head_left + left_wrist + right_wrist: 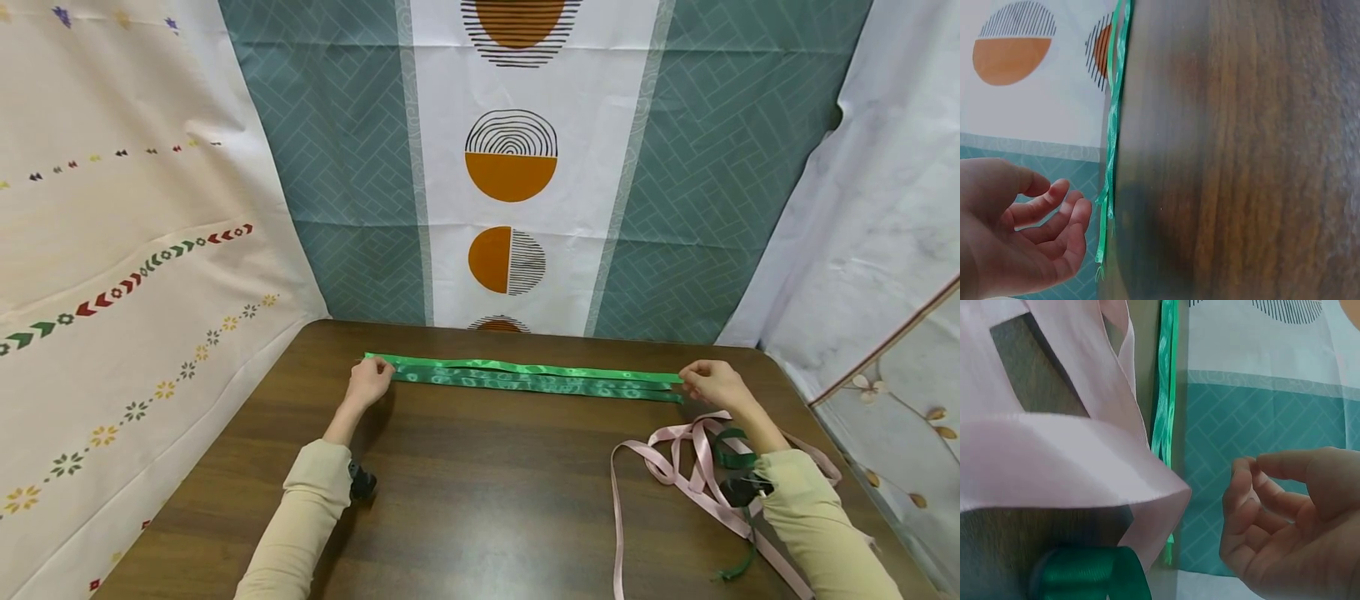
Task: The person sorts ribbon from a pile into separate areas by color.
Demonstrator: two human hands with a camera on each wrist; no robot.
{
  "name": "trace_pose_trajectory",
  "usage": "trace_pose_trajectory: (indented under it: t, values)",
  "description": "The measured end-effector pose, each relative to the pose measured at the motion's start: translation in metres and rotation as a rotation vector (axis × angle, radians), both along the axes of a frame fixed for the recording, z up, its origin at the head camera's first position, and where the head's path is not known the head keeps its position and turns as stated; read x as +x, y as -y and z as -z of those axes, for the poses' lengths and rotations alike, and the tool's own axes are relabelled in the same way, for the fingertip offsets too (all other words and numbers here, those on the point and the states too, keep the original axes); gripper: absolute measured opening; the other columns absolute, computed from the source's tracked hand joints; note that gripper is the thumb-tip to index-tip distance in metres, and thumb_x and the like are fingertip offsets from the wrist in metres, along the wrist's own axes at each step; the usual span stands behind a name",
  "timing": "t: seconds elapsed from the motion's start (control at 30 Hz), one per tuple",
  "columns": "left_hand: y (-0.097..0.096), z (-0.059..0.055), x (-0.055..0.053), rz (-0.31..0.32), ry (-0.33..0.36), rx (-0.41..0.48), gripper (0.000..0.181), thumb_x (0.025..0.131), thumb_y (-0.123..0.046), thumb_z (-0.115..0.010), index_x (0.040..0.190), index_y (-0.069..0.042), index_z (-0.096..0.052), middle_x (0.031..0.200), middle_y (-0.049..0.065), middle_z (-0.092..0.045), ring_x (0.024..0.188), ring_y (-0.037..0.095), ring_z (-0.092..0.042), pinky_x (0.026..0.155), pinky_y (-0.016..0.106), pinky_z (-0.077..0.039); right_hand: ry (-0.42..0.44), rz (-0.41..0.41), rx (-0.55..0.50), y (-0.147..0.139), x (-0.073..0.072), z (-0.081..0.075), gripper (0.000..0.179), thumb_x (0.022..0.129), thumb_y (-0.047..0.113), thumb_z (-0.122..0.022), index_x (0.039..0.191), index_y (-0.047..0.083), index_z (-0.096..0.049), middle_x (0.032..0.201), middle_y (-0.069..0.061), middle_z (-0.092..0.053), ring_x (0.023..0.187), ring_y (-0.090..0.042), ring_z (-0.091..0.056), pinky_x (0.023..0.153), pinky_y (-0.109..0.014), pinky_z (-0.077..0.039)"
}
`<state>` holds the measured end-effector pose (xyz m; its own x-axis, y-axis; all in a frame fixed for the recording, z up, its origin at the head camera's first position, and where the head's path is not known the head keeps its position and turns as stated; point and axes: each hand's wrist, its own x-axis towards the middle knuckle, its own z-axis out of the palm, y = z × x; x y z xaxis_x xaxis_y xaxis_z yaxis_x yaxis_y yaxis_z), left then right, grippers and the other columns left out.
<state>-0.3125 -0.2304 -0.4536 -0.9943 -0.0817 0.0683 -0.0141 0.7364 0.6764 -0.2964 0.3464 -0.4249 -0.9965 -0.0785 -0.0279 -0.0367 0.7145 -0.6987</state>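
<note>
Green satin ribbon strips lie side by side across the far part of the table: a bright green ribbon at the back and darker green ribbons along its near side. My left hand hovers over their left ends; in the left wrist view its fingers curl loosely, apart from the frayed ribbon end. Over the right ends is my right hand. Its thumb and index fingertips meet in the right wrist view with no ribbon between them, and the ribbon's frayed end hangs free beside it.
A loose tangle of pink ribbon lies on the right of the table, partly under my right forearm, with a curl of dark green ribbon among it. Patterned cloths hang behind and at the sides of the brown table.
</note>
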Motion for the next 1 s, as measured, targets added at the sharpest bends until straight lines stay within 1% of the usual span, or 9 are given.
trace_pose_trajectory:
  t: [0.1, 0.2, 0.3, 0.43, 0.53, 0.63, 0.8, 0.87, 1.0]
  values:
    - [-0.001, -0.001, 0.000, 0.003, -0.015, 0.004, 0.021, 0.094, -0.012, -0.045, 0.092, 0.002, -0.060, 0.090, 0.015, -0.064, 0.058, 0.014, -0.041, 0.060, 0.028, -0.035, -0.012, 0.020, -0.013, 0.002, 0.002, -0.001, 0.033, 0.099, 0.015, -0.048, 0.112, -0.014, -0.058, 0.082, -0.010, -0.069, 0.064, -0.007, -0.060, 0.056, -0.028, -0.049]
    - [-0.002, -0.002, 0.000, 0.017, -0.018, 0.015, 0.019, 0.095, -0.012, -0.044, 0.087, 0.000, -0.057, 0.083, 0.012, -0.062, 0.055, 0.013, -0.038, 0.058, 0.029, -0.035, -0.033, 0.034, -0.019, 0.004, 0.004, -0.001, 0.033, 0.100, 0.016, -0.048, 0.112, -0.013, -0.058, 0.082, -0.009, -0.069, 0.064, -0.007, -0.060, 0.055, -0.026, -0.048]
    - [-0.003, -0.002, 0.001, 0.032, -0.013, 0.021, 0.020, 0.096, -0.012, -0.044, 0.088, 0.000, -0.057, 0.080, 0.011, -0.061, 0.054, 0.013, -0.038, 0.058, 0.029, -0.035, -0.062, 0.047, -0.007, 0.006, 0.006, 0.000, 0.034, 0.100, 0.018, -0.048, 0.113, -0.011, -0.059, 0.083, -0.008, -0.070, 0.066, -0.005, -0.060, 0.058, -0.023, -0.046]
    - [-0.004, -0.002, 0.002, 0.041, -0.011, 0.016, 0.023, 0.097, -0.013, -0.044, 0.098, 0.004, -0.060, 0.094, 0.018, -0.066, 0.056, 0.014, -0.040, 0.059, 0.029, -0.036, -0.104, 0.052, 0.008, 0.006, 0.009, 0.001, 0.035, 0.101, 0.021, -0.046, 0.114, -0.008, -0.060, 0.088, -0.012, -0.069, 0.070, -0.006, -0.061, 0.065, -0.021, -0.045]
    - [-0.005, -0.003, 0.002, 0.044, -0.009, 0.010, 0.026, 0.098, -0.014, -0.045, 0.102, 0.006, -0.061, 0.104, 0.021, -0.067, 0.056, 0.013, -0.041, 0.059, 0.028, -0.036, -0.126, 0.052, 0.007, 0.007, 0.012, 0.002, 0.035, 0.102, 0.021, -0.045, 0.115, -0.008, -0.060, 0.090, -0.015, -0.068, 0.073, -0.009, -0.061, 0.066, -0.021, -0.046]
    - [-0.007, -0.003, 0.002, 0.051, -0.003, 0.016, 0.026, 0.098, -0.013, -0.045, 0.104, 0.006, -0.062, 0.107, 0.023, -0.067, 0.055, 0.013, -0.041, 0.058, 0.028, -0.036, -0.136, 0.057, 0.006, 0.008, 0.014, 0.002, 0.034, 0.102, 0.020, -0.045, 0.115, -0.007, -0.060, 0.089, -0.016, -0.068, 0.074, -0.012, -0.061, 0.066, -0.022, -0.046]
    - [-0.010, -0.006, 0.004, 0.065, -0.003, 0.017, 0.028, 0.098, -0.014, -0.047, 0.109, 0.006, -0.064, 0.107, 0.023, -0.067, 0.058, 0.014, -0.044, 0.062, 0.029, -0.038, -0.134, 0.066, 0.020, 0.013, 0.019, 0.003, 0.032, 0.101, 0.017, -0.045, 0.114, -0.007, -0.060, 0.081, -0.011, -0.067, 0.076, -0.019, -0.062, 0.068, -0.027, -0.045]
    - [-0.011, -0.006, 0.006, 0.073, -0.009, 0.009, 0.029, 0.098, -0.014, -0.047, 0.109, 0.006, -0.065, 0.105, 0.023, -0.067, 0.060, 0.015, -0.044, 0.062, 0.029, -0.038, -0.135, 0.070, 0.025, 0.015, 0.022, 0.004, 0.031, 0.100, 0.017, -0.045, 0.114, -0.007, -0.061, 0.080, -0.012, -0.068, 0.076, -0.020, -0.062, 0.068, -0.028, -0.044]
    - [-0.013, -0.004, 0.007, 0.085, -0.021, 0.002, 0.027, 0.098, -0.013, -0.048, 0.106, 0.006, -0.065, 0.097, 0.021, -0.068, 0.058, 0.015, -0.042, 0.061, 0.029, -0.038, -0.144, 0.072, 0.034, 0.020, 0.027, 0.007, 0.031, 0.101, 0.019, -0.047, 0.114, -0.005, -0.061, 0.088, -0.018, -0.071, 0.074, -0.017, -0.062, 0.065, -0.028, -0.043]
